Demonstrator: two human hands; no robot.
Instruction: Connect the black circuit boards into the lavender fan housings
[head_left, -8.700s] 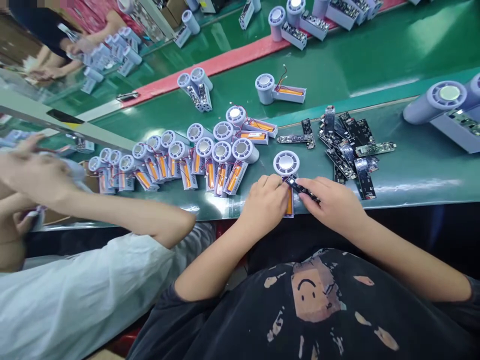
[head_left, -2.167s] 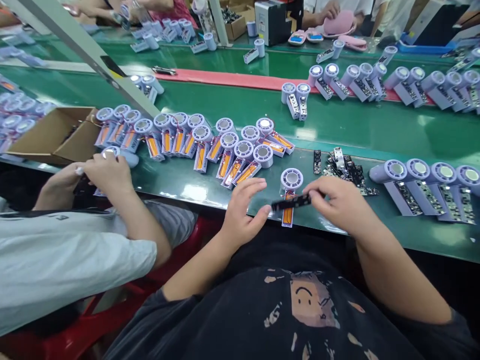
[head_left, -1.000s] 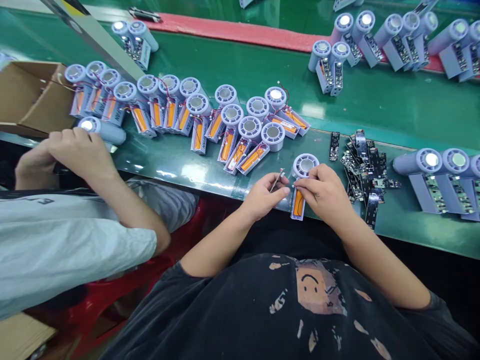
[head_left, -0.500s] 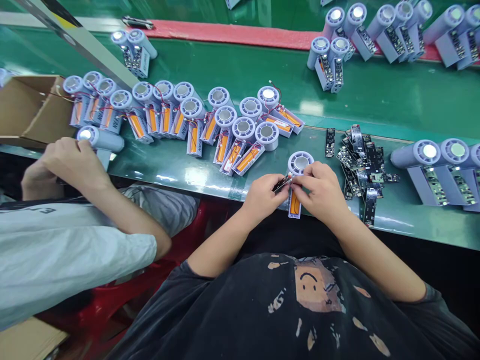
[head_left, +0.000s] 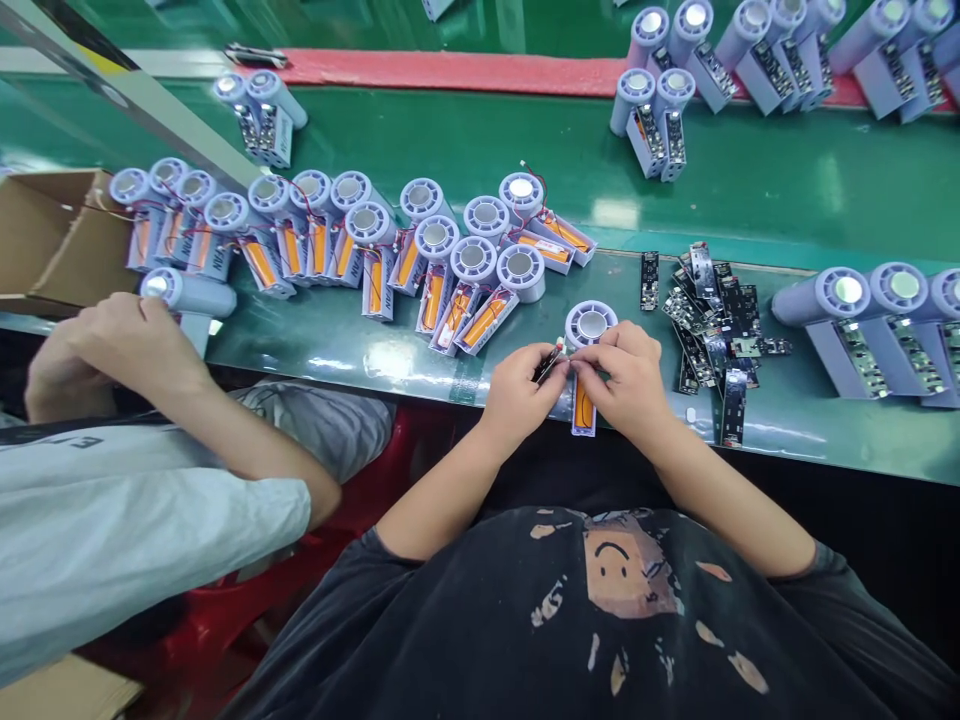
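Note:
My left hand (head_left: 521, 392) pinches a small black circuit board (head_left: 548, 362) near the bench edge. Close against it, my right hand (head_left: 626, 375) has its thumb and forefinger pressed together at the board's end; what they grip is too small to make out. Just behind and below both hands lies a lilac fan unit (head_left: 591, 323), its round head away from me and its open handle, with an orange battery (head_left: 583, 405) inside, towards me. To the right is a pile of black circuit boards (head_left: 720, 320).
Several lilac fan units with orange batteries (head_left: 437, 238) stand left of centre. More units with boards fitted (head_left: 847, 290) stand at the right and back. A co-worker's hands (head_left: 135, 340) and a cardboard box (head_left: 67, 245) are at the left.
The view has shifted slightly. A small white piece now shows on the bench beside my right forearm. My hands keep nearly the same pose, with the board still in my left hand.

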